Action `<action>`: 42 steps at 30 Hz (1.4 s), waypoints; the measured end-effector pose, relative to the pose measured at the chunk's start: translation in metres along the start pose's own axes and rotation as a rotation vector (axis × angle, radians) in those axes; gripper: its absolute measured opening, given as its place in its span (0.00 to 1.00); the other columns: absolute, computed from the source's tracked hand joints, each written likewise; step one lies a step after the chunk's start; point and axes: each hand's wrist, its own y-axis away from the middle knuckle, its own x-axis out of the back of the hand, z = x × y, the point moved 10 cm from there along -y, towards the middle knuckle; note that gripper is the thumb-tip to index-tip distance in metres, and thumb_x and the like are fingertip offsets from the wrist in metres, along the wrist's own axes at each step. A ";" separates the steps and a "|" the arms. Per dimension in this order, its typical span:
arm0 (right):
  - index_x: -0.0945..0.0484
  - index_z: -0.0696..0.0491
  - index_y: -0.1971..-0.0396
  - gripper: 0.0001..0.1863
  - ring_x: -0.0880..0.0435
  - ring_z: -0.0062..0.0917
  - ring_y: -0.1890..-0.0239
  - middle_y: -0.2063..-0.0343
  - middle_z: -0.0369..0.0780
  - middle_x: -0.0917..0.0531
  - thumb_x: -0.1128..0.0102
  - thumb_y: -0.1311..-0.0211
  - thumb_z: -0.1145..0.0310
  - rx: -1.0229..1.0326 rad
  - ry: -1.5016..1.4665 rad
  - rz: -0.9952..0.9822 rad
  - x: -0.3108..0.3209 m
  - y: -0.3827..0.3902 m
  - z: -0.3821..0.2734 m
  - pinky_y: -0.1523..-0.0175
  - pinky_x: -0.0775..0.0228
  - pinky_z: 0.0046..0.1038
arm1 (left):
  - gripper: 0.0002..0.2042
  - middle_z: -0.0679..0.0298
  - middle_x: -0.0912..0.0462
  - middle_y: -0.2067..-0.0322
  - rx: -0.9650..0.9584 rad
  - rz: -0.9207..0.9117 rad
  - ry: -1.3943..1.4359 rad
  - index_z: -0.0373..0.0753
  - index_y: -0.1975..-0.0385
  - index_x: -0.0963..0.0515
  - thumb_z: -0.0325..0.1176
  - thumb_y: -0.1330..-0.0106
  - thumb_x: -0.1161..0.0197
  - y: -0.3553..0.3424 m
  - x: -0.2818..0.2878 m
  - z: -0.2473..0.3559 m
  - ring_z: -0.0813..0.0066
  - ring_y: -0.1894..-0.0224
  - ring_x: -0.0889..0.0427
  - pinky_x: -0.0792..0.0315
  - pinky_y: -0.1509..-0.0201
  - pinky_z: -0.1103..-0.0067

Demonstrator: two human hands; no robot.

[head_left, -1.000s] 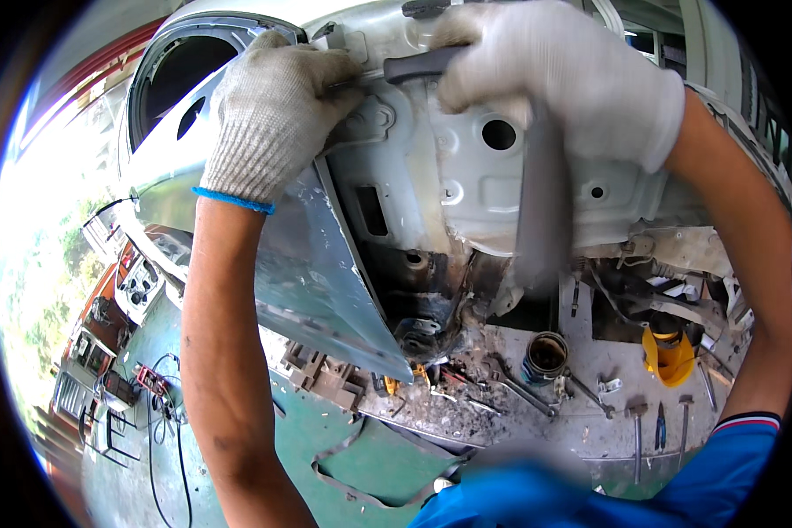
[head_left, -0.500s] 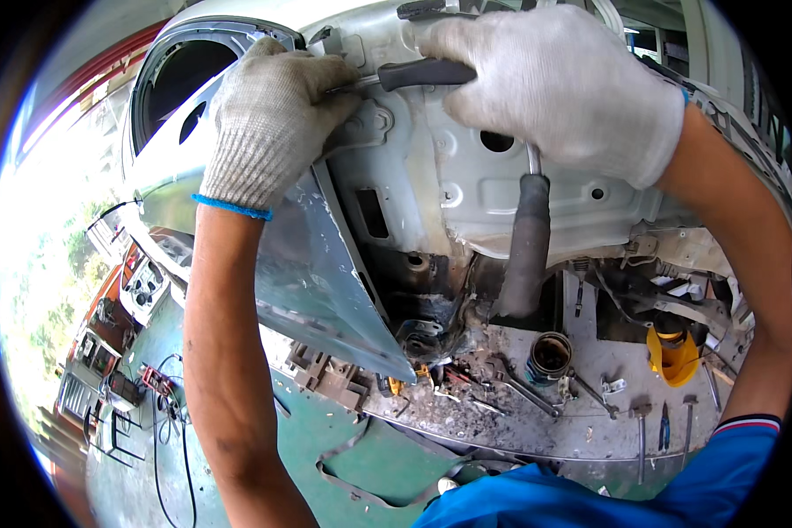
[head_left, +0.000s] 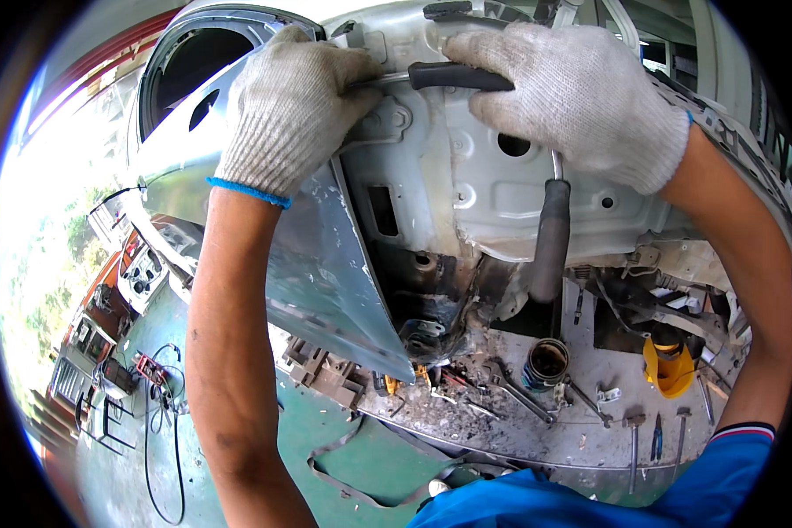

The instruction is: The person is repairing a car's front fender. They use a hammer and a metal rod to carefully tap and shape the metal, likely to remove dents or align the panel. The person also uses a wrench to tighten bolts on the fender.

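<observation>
My left hand (head_left: 299,106), in a white knit glove, is closed around the thin metal shaft of a dark-handled tool (head_left: 449,77) by the door's edge and hinge (head_left: 394,117). The gloved right hand (head_left: 581,101) is closed at the other end of that handle, its fingertips above and below it. Under this hand a second tool (head_left: 552,242) hangs down, with a metal shaft and a grey rubber grip; its upper end is hidden by the glove. Behind both hands is a bare pale car body panel (head_left: 502,207), and the grey car door (head_left: 317,273) stands beside my left forearm.
On the workbench-like surface below lie a wrench (head_left: 521,393), hammers (head_left: 634,453) and pliers (head_left: 657,437). An open can (head_left: 546,363) and a yellow container (head_left: 669,368) stand there too. A strap (head_left: 352,488) and a cable (head_left: 180,466) lie on the green floor.
Both hands and the tools appear slightly farther right in the picture, as does the car body. The hanging grey grip still points downward. Both hands keep their grip.
</observation>
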 end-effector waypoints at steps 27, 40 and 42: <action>0.13 0.47 0.59 0.10 0.13 0.33 0.49 0.47 0.44 0.16 0.34 0.40 0.70 0.088 0.351 -0.019 -0.001 0.003 -0.012 0.55 0.17 0.29 | 0.12 0.61 0.10 0.63 0.001 0.010 0.017 0.43 0.56 0.10 0.38 0.37 0.29 0.003 0.001 -0.004 0.66 0.57 0.20 0.23 0.51 0.69; 0.13 0.52 0.55 0.12 0.13 0.31 0.57 0.52 0.39 0.14 0.34 0.39 0.74 0.095 0.402 -0.017 0.001 0.002 -0.018 0.55 0.18 0.29 | 0.11 0.60 0.12 0.66 -0.020 0.051 0.014 0.43 0.58 0.10 0.38 0.38 0.28 0.002 -0.002 -0.006 0.66 0.59 0.21 0.23 0.52 0.69; 0.13 0.51 0.53 0.14 0.13 0.27 0.58 0.54 0.38 0.15 0.36 0.38 0.75 -0.158 -0.154 -0.009 -0.004 0.008 0.006 0.56 0.18 0.27 | 0.11 0.60 0.12 0.67 0.036 0.011 0.035 0.43 0.58 0.10 0.38 0.38 0.28 0.003 -0.002 -0.006 0.66 0.59 0.21 0.23 0.52 0.69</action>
